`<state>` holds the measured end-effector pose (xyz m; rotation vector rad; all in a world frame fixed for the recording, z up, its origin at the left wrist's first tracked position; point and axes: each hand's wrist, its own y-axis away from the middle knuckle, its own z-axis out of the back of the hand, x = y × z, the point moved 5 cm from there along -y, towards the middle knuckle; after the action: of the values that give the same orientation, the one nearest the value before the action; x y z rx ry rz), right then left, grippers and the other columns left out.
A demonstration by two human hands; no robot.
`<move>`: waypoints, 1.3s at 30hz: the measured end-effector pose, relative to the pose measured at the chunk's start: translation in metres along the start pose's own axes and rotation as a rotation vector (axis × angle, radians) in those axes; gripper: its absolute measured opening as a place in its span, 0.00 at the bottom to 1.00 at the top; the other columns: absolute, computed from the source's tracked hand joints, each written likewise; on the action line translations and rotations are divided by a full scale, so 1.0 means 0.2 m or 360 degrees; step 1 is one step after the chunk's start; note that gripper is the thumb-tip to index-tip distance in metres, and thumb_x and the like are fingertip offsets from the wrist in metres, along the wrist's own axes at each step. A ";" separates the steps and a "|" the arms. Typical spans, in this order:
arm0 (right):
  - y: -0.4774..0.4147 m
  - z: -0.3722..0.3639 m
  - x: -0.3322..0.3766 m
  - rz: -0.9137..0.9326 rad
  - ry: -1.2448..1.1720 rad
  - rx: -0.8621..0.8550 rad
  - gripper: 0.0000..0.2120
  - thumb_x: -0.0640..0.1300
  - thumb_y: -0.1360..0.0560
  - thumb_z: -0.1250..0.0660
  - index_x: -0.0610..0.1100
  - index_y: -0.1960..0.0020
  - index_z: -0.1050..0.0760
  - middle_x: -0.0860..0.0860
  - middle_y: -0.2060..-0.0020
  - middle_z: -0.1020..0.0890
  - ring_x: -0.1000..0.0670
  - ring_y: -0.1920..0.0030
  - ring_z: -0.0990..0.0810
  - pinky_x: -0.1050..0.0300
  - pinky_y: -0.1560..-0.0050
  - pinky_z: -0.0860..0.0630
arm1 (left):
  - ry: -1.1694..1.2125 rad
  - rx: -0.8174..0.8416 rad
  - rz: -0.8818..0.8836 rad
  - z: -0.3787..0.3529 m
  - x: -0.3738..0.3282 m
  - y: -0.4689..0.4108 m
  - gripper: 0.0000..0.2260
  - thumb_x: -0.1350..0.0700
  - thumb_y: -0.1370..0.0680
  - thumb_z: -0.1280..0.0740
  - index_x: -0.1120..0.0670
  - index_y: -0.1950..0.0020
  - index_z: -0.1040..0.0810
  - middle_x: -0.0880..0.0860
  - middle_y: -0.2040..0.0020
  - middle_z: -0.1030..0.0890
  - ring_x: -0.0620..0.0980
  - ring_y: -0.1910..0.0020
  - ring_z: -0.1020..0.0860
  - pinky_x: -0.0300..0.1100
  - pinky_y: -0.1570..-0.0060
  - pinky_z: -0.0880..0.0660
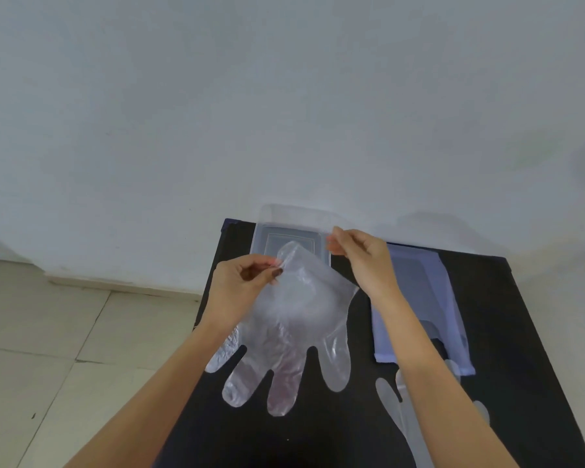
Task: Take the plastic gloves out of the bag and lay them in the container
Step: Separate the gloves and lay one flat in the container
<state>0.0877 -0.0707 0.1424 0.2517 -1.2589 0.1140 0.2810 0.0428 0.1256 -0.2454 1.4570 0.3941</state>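
- While held up over the black table (318, 440): clear thin plastic glove (294, 319), cuff pinched by left hand (240, 285) and right hand (362, 258) fingers, glove digits hanging down.
- Behind: clear rectangular plastic container (260, 241).
- Right: translucent bluish plastic bag (423, 288), more gloves (395, 400) sticking out.

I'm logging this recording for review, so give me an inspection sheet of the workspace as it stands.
Surface: black table, against a white wall.
Job's things: clear glove held up by its cuff, fingers hanging toward the table; clear container at the far edge, behind the glove; bluish bag flat on the right; more gloves at the bag's near end, partly hidden by the right forearm.
Clutter: nothing seen.
Grippers: left hand and right hand each pinch the cuff.
Cables: nothing seen.
Surroundings: pale tiled floor on the left.
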 end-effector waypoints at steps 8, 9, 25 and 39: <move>0.10 0.09 -0.25 -0.0787 0.0419 0.0395 0.31 0.74 0.30 0.43 0.48 0.53 0.18 0.49 0.62 0.17 0.52 0.65 0.25 0.59 0.61 0.29 | -0.0057 -0.0073 0.0011 -0.01 0.00 -0.13 0.05 0.61 0.27 0.27 0.51 0.56 0.16 0.54 0.60 0.15 0.52 0.60 0.17 0.39 0.51 0.21; 0.09 0.10 -0.24 -0.0756 0.0360 0.0399 0.32 0.74 0.31 0.42 0.49 0.52 0.17 0.50 0.64 0.18 0.53 0.66 0.27 0.60 0.62 0.31 | -0.0060 -0.0078 0.0011 -0.02 0.00 -0.15 0.05 0.61 0.27 0.27 0.51 0.57 0.16 0.53 0.60 0.15 0.52 0.60 0.17 0.39 0.51 0.21; -0.25 0.07 -0.13 -0.0367 0.0083 0.0157 0.06 0.36 0.27 0.28 0.35 0.51 0.17 0.46 0.70 0.18 0.61 0.78 0.24 0.70 0.76 0.32 | -0.0532 -0.0150 0.0022 -0.03 0.02 -0.50 0.01 0.56 0.27 0.28 0.50 0.57 0.17 0.60 0.61 0.20 0.47 0.68 0.28 0.33 0.66 0.31; -0.59 -0.04 -0.12 -0.0266 0.0035 -0.0108 0.04 0.40 0.26 0.28 0.47 0.58 0.17 0.49 0.60 0.14 0.52 0.70 0.17 0.68 0.69 0.25 | -0.0128 -0.0107 0.0326 -0.07 0.09 -0.85 0.04 0.60 0.24 0.32 0.55 0.54 0.17 0.53 0.56 0.14 0.52 0.65 0.15 0.42 0.61 0.21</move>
<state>0.1131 -0.1816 0.1020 0.2953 -1.2127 -0.0689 0.3387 -0.1161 0.0942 -0.1327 1.3957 0.6135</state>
